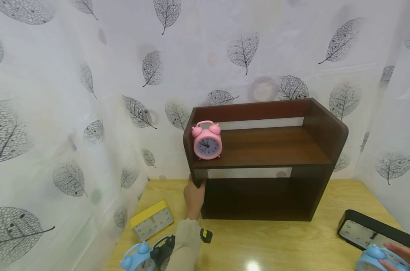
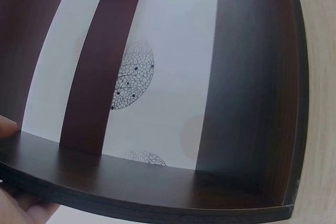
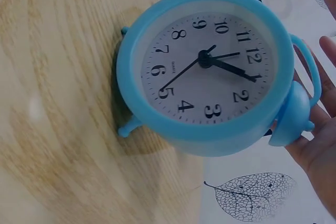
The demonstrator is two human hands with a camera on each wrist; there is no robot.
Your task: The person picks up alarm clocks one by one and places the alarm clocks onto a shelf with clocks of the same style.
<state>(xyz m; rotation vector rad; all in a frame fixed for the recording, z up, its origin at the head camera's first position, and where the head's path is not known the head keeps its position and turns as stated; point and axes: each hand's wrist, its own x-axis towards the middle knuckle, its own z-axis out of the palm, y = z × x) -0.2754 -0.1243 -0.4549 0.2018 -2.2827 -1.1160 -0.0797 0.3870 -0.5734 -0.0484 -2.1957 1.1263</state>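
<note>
My left hand grips the left side panel of a dark brown two-tier shelf, below its middle board. In the left wrist view, the thumb lies inside the panel and curled fingers lie outside it. A pink twin-bell alarm clock stands upright at the left end of the middle board. At the lower right, my right hand reaches around the top of a light blue twin-bell alarm clock. Its fingers are spread behind the handle and bell, and the clock stands on the table.
Behind the right blue clock lies a long black clock. Left of the shelf are a yellow rectangular clock, another light blue alarm clock and a black twin-bell clock beside my left sleeve. Leaf-patterned sheeting surrounds the wooden table.
</note>
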